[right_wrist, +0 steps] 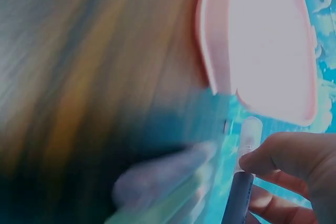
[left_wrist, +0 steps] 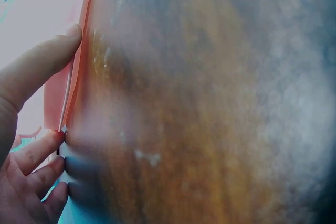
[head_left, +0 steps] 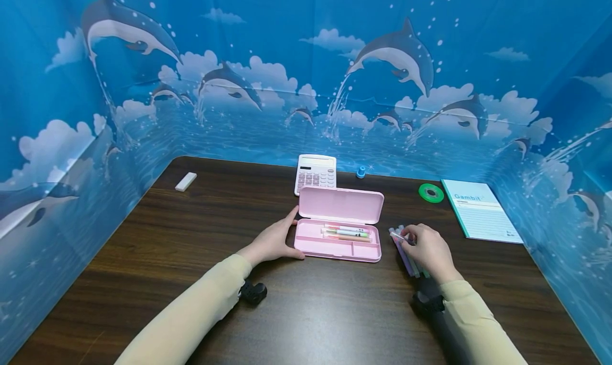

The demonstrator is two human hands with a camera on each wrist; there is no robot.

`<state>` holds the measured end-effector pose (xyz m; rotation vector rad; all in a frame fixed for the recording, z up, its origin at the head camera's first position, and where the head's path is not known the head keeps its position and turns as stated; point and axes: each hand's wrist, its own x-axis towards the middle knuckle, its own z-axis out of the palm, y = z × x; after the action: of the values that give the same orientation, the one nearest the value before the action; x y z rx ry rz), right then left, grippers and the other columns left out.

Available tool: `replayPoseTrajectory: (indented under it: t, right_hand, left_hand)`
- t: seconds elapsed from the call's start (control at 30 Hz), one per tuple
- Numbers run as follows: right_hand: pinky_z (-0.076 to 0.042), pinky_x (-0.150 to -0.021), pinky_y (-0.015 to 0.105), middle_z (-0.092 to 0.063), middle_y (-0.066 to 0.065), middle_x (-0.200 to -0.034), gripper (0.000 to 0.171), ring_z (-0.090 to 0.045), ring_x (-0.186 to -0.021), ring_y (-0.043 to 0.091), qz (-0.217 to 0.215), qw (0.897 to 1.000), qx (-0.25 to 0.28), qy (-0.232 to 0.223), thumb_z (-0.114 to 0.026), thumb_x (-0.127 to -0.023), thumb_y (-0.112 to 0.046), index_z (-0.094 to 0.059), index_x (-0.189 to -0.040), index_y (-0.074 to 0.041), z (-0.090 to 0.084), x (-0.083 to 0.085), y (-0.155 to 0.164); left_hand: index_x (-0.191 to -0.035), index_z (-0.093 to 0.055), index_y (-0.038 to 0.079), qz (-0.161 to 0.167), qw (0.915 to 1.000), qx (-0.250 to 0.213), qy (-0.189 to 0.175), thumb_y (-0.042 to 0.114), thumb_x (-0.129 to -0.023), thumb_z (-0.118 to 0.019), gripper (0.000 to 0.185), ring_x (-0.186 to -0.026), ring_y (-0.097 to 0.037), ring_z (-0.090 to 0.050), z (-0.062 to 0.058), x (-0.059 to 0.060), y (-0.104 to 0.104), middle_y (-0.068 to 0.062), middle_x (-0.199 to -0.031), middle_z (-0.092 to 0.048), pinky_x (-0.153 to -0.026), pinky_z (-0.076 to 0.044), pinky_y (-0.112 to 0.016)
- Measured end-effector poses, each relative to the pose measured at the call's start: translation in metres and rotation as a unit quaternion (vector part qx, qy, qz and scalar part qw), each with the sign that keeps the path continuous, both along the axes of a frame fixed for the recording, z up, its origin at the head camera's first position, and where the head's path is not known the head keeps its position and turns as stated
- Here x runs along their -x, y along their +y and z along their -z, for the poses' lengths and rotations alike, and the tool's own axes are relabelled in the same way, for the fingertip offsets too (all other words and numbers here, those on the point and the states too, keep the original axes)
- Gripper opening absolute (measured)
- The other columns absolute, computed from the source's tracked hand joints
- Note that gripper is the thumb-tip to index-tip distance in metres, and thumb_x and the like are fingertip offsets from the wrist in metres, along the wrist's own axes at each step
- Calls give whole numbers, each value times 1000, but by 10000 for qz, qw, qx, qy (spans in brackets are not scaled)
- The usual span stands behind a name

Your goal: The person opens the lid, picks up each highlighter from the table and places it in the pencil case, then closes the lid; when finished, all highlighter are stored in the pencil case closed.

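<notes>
Pencil case (head_left: 311,246) open on a dark wood table (head_left: 229,205), pen (right_wrist: 239,198) pinched in the right hand (head_left: 430,251).

So the left hand (head_left: 274,240) is spread wide against the case's left end, thumb down by the near corner, fingers further back. Right hand's got a narrow grip, thumb and fingers on a pen with a clear cap and dark barrel, just off the case's right side, above some loose pens (head_left: 406,259) (purple and green ones, kinda blurry up close). A few slim pens (head_left: 346,232) already lie in the case's back compartment, lid (head_left: 341,205) tipped up. Calculator (head_left: 316,168) sits right behind the lid, partly covered by it, and a notepad (head_left: 483,211) is off to the right next to a green tape roll (head_left: 423,193).
</notes>
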<state>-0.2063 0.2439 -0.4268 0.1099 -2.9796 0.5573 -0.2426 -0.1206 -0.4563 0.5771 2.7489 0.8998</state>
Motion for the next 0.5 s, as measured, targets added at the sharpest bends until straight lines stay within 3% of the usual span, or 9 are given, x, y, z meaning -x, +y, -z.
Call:
replayPoseTrajectory:
  t: [0.5]
  right_hand:
    - [-44,-59,32,-58,3,-76,13,-49,-68,18,-750,9966,52,333,-75,-78,-13,-72,-90,-8,3,19,-50]
  left_hand:
    - [-154,-7,12,-4,10000,-49,14,44,-66,-85,122,-133,-26,-40,0,-1,-1,-8,-142,-47,-109,-31,-45]
